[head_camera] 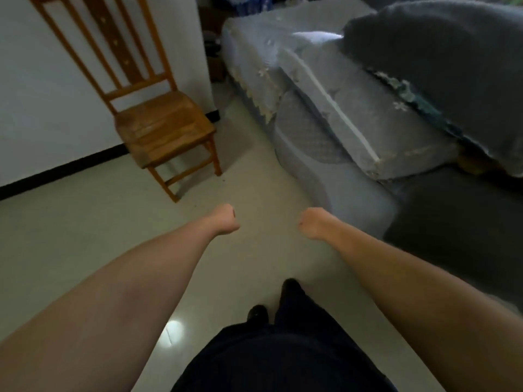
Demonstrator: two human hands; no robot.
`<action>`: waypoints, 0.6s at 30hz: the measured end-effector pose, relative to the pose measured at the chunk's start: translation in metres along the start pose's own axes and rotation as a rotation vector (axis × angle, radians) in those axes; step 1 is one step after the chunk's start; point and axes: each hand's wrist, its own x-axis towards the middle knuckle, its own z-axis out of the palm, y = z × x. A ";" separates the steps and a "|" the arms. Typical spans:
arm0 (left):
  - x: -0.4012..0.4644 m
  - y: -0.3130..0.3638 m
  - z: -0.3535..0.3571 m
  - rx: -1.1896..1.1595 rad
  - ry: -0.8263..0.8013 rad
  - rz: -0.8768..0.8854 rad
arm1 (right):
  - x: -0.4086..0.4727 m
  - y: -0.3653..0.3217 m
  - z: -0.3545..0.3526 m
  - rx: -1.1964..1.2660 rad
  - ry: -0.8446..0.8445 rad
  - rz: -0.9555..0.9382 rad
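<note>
Reaching forward noted: left hand (226, 219) and right hand (311, 223) both clenched, nothing held. Sofa (308, 168) lies ahead-right, apart from both; fingers should be loosened before its cushion (368, 114) is grasped.

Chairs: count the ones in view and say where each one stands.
1. The wooden chair stands by the white wall at upper left, left of the sofa. Others may be outside the picture.

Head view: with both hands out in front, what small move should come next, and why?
Probably reach the right hand toward the grey quilted sofa cushion: both it and the left hand are curled, holding nothing, and that cushion lies nearest.
</note>
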 end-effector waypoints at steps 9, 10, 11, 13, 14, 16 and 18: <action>0.019 -0.099 -0.067 -0.259 0.134 -0.333 | 0.111 -0.140 -0.062 -0.267 -0.051 -0.336; 0.025 -0.106 -0.077 -0.284 0.151 -0.353 | 0.122 -0.154 -0.074 -0.283 -0.045 -0.355; 0.030 -0.111 -0.088 -0.315 0.168 -0.372 | 0.135 -0.168 -0.085 -0.320 -0.045 -0.386; 0.040 -0.119 -0.108 -0.362 0.214 -0.414 | 0.157 -0.195 -0.103 -0.393 -0.049 -0.449; 0.046 -0.122 -0.121 -0.392 0.245 -0.435 | 0.168 -0.210 -0.112 -0.421 -0.042 -0.483; 0.054 -0.126 -0.140 -0.442 0.314 -0.476 | 0.183 -0.237 -0.125 -0.455 -0.054 -0.544; 0.062 -0.135 -0.152 -0.482 0.374 -0.531 | 0.193 -0.269 -0.137 -0.497 -0.075 -0.619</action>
